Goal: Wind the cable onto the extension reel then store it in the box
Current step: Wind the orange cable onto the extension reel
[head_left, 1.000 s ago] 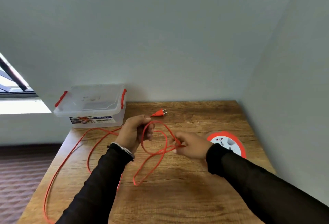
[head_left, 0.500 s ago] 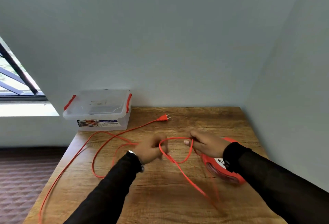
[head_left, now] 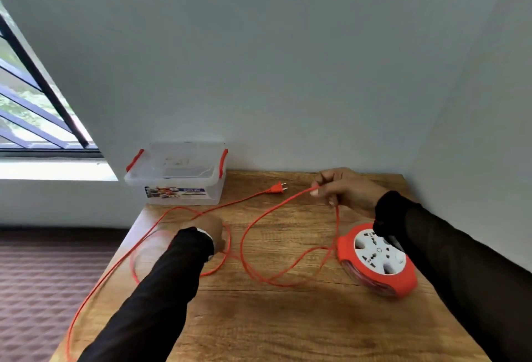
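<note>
An orange cable point(head_left: 247, 242) lies in loose loops across the wooden table point(head_left: 288, 318), and part of it hangs over the left edge. Its plug point(head_left: 277, 188) rests near the back wall. My right hand point(head_left: 344, 189) pinches the cable and holds it raised at the back right. From there the cable drops to the orange and white extension reel point(head_left: 377, 259), which stands tilted on the right side. My left hand point(head_left: 211, 232) is low over the cable loops at the left, mostly hidden by its sleeve. The clear box point(head_left: 175, 177) with red latches sits at the back left corner.
Walls close in the table at the back and on the right. A barred window point(head_left: 31, 108) is at the left. A patterned floor point(head_left: 43, 289) lies beyond the table's left edge.
My right hand has gone up and back with the cable. My left hand has dropped to the left onto the loops. The reel now shows fully, tilted on its side.
</note>
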A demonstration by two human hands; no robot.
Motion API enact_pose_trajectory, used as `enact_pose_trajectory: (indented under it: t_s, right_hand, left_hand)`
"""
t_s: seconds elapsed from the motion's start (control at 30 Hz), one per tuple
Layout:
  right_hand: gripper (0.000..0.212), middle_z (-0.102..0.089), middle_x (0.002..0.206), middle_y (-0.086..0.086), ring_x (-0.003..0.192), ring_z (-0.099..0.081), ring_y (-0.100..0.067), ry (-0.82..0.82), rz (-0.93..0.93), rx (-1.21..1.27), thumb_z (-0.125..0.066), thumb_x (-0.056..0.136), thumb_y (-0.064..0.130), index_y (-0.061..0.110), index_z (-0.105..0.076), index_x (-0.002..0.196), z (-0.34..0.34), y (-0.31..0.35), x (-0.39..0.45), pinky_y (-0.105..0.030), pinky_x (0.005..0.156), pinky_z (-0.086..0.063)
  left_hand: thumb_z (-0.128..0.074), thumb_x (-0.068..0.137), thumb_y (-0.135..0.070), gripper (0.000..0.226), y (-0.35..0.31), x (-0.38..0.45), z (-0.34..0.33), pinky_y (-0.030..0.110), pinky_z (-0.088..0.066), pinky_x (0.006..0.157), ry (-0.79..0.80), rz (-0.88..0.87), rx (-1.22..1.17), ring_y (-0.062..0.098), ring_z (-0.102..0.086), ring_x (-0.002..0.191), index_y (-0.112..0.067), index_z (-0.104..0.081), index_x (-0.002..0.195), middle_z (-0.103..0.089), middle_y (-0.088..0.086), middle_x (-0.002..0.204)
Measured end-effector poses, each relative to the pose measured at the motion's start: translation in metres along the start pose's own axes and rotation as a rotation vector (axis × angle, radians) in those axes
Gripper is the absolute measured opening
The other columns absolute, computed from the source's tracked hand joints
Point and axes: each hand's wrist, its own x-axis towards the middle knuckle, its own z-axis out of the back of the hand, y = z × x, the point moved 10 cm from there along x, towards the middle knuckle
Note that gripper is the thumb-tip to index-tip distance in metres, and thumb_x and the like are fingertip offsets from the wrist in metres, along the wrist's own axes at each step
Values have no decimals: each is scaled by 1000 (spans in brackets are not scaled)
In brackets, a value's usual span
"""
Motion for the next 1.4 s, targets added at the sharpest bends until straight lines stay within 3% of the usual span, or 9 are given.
enact_pose_trajectory:
  t_s: [0.17, 0.37, 0.5, 0.63, 0.73, 0.83, 1.03, 1.17, 1.4]
  right_hand:
    - [7, -35, 52, 5, 42, -29, -6, 64, 22, 226, -61, 79, 10, 14, -61, 74, -36, 8, -8, -22, 46, -28]
    - [25, -41, 64, 2, 60, -37, -6, -134, 47, 57, -49, 93, 3, 15, -53, 71, -50, -45, -51, -24, 60, -30]
    - [7, -55, 78, 11, 76, -49, 2, 20, 162, -252, -57, 88, 16, 12, -61, 85, -103, -55, -82, -16, 72, -38]
    - [19, -60, 83, 14, 90, -45, 1, 140, 256, -681, -52, 78, 14, 22, -65, 88, -163, -72, -85, -19, 85, -34]
    - [31, -66, 97, 3, 101, -46, -14, 65, 285, -906, -45, 76, 5, 19, -66, 94, -168, -82, -54, -34, 95, -35]
    - [34, -55, 123, -10, 113, -49, -27, -38, 152, -1042, -36, 94, 10, 9, -55, 122, -152, -95, -13, -39, 98, -40]
    - [75, -11, 156, -18, 142, -15, -33, 110, -116, -1223, -50, 88, 12, 2, -8, 149, -129, -123, 30, -36, 116, -19]
    - [29, -62, 114, -8, 106, -58, -27, 86, -16, -1102, -49, 84, 14, 10, -63, 109, -126, -108, 23, -36, 87, -49]
    - [7, -56, 89, 2, 84, -56, -21, -242, 84, -987, -54, 77, 18, 21, -53, 82, -70, -91, -7, -29, 63, -41]
  left_hand:
    - [-27, 94, -58, 66, -51, -8, -43, 25, -44, 58, 415, -71, -638, 11, -51, 38, -13, -66, 66, -64, 5, 66]
    - [-64, 77, -59, 54, 14, 8, 45, 25, -29, 51, -314, 97, -1082, 17, -41, 47, -16, -48, 48, -43, 1, 47]
    - [-60, 88, -41, 47, 69, -13, 106, 21, -31, 47, -752, 188, -1274, 17, -37, 50, -16, -43, 52, -42, 2, 52]
    - [-59, 89, -37, 29, 83, -27, 118, 28, -46, 59, -705, 146, -1900, 13, -44, 55, -21, -51, 67, -45, -3, 61]
    - [-57, 89, -31, 28, 62, -40, 126, 24, -38, 49, -449, -213, -2149, 10, -35, 44, -23, -48, 65, -32, -9, 46]
    - [-51, 90, -29, 30, 55, -56, 121, 25, -36, 51, -255, -394, -2053, 9, -32, 41, -21, -41, 64, -30, -9, 44]
    - [-66, 66, -16, 20, 85, -60, 73, 19, -35, 44, -270, -208, -1429, 8, -41, 38, -17, -64, 47, -47, -7, 40]
    - [-82, 64, -33, 29, 89, -42, 5, 26, -48, 63, -34, 84, -548, 14, -54, 62, -19, -60, 52, -61, -3, 60]
    - [-57, 79, -29, 33, 11, -17, -1, 45, -34, 103, -279, 127, -180, 28, -51, 118, -24, -61, 112, -58, 3, 122]
